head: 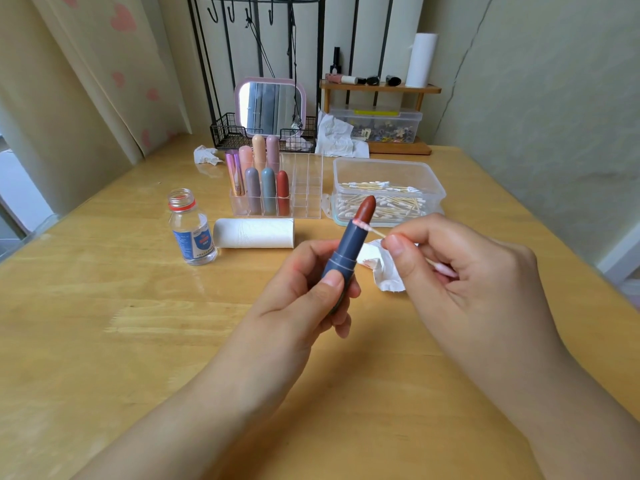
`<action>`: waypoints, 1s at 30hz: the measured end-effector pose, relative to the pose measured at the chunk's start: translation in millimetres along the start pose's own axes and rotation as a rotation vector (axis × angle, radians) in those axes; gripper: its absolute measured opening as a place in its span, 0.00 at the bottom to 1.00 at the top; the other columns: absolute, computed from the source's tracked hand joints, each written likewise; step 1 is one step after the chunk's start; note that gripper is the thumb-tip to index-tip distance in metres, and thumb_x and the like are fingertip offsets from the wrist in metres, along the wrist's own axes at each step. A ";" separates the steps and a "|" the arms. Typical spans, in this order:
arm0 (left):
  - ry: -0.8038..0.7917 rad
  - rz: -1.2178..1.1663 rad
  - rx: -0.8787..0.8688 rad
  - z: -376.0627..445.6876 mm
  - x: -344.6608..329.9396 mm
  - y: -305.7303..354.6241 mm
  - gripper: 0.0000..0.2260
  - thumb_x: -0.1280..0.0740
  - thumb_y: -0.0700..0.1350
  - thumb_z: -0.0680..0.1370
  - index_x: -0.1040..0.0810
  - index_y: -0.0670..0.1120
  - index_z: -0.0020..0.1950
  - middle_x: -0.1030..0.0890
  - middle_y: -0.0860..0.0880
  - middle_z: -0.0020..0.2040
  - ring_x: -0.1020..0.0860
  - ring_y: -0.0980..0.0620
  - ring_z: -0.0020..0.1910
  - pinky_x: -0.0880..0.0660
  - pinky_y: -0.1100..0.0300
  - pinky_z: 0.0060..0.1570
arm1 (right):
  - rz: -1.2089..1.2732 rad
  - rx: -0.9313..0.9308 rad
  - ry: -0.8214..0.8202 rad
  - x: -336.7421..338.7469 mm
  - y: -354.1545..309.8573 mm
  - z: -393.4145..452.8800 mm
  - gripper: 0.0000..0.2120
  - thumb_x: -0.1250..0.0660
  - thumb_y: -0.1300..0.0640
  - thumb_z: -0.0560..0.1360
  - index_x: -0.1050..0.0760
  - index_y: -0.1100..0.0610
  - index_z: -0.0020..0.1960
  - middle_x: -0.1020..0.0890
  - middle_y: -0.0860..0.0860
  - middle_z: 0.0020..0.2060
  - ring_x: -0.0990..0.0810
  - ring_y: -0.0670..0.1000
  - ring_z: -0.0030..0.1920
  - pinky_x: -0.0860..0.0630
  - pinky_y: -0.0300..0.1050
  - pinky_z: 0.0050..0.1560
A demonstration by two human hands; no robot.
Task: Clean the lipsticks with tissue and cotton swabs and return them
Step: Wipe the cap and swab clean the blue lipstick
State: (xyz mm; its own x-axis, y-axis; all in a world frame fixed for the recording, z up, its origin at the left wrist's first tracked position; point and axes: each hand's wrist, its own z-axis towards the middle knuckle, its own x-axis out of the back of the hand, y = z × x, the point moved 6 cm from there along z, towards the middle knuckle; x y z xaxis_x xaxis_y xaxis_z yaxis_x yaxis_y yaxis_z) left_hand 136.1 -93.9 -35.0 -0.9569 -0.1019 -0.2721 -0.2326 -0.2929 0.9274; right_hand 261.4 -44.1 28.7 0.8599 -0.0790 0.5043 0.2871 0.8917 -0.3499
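Observation:
My left hand [304,289] grips an uncapped lipstick [349,244] with a grey-blue tube and a brown-red bullet, tilted up to the right. My right hand [460,268] pinches a cotton swab [375,232] whose pink-stained tip touches the tube's rim just below the bullet. A crumpled, stained tissue [384,268] lies on the table under my right hand. Farther back, a clear organizer [304,188] holds several capped lipsticks [268,192] on its left side; its right compartments are empty.
An open clear bottle [191,228] stands at the left, next to a tissue roll [254,233] lying on its side. A clear box of cotton swabs [388,190] sits at the right. Behind are used tissues [337,136], a mirror [270,105] and a small shelf [379,88].

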 end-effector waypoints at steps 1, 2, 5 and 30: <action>-0.002 0.007 -0.002 0.0 -0.1 0.0 0.10 0.40 0.43 0.74 0.21 0.51 0.51 0.24 0.50 0.38 0.30 0.53 0.35 0.28 0.62 0.37 | 0.002 0.001 -0.001 -0.1 -0.1 0.0 0.09 0.37 0.56 0.76 0.23 0.57 0.39 0.38 0.39 0.25 0.38 0.41 0.29 0.40 0.28 0.31; -0.005 0.018 -0.006 0.0 0.0 0.0 0.11 0.40 0.44 0.74 0.20 0.52 0.50 0.24 0.50 0.39 0.30 0.53 0.36 0.28 0.62 0.38 | 0.005 0.001 -0.002 -0.2 -0.3 -0.2 0.09 0.37 0.56 0.76 0.23 0.57 0.39 0.38 0.39 0.25 0.38 0.42 0.29 0.40 0.28 0.31; -0.018 0.045 -0.018 0.2 0.4 -0.4 0.09 0.36 0.45 0.74 0.20 0.55 0.51 0.24 0.50 0.39 0.30 0.53 0.36 0.29 0.62 0.39 | 0.010 -0.001 -0.012 -1.7 -0.1 -0.6 0.09 0.37 0.56 0.76 0.23 0.57 0.39 0.38 0.39 0.25 0.37 0.43 0.29 0.39 0.30 0.31; 0.021 0.234 -0.061 -1.4 -1.5 2.1 0.11 0.38 0.44 0.74 0.28 0.49 0.56 0.25 0.52 0.39 0.26 0.54 0.33 0.26 0.57 0.41 | -0.010 0.009 -0.033 -1.9 -1.6 -0.8 0.09 0.35 0.56 0.76 0.23 0.56 0.38 0.38 0.40 0.24 0.37 0.38 0.28 0.40 0.26 0.31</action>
State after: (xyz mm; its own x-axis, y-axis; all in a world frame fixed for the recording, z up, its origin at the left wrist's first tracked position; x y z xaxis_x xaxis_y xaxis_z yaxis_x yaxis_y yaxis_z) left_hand 137.3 -95.7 -33.0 -0.9794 -0.1933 -0.0579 0.0062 -0.3158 0.9488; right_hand 259.7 -45.8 27.6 0.8424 -0.0731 0.5338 0.2918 0.8948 -0.3379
